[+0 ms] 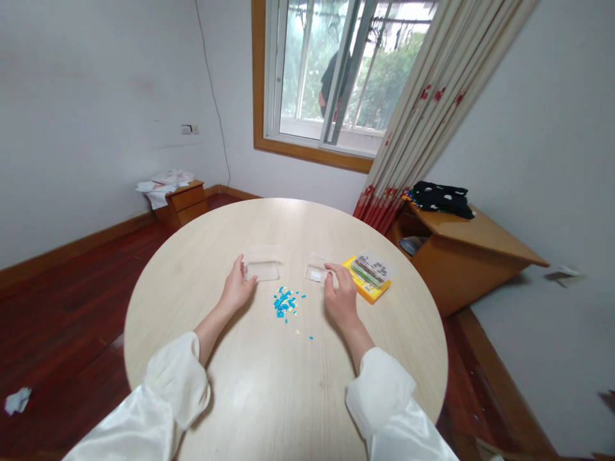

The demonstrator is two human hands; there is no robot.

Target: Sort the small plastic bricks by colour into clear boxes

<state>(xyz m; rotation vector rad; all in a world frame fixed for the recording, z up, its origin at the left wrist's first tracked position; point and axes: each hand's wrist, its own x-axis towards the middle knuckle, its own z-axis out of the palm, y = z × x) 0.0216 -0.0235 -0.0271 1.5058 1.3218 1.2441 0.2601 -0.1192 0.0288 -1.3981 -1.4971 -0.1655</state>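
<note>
On the round table, my left hand (237, 285) grips the left edge of a clear plastic box (262, 271), thumb at the front and fingers at the side. The box has its clear lid (263, 252) raised behind it. My right hand (342, 296) holds the right edge of a smaller clear box (315, 273) between thumb and fingers; something small and white lies in it. Between and nearer than the boxes is a loose pile of small blue and pale yellow pieces (284, 303). A single blue piece (311, 337) lies apart from the pile, towards me.
Right of my right hand, a yellow box (373, 294) lies under a clear case (372, 267) with dark and green pieces. A wooden cabinet (473, 256) with dark cloth stands beyond the table's right edge. A person (329, 83) is outside the window.
</note>
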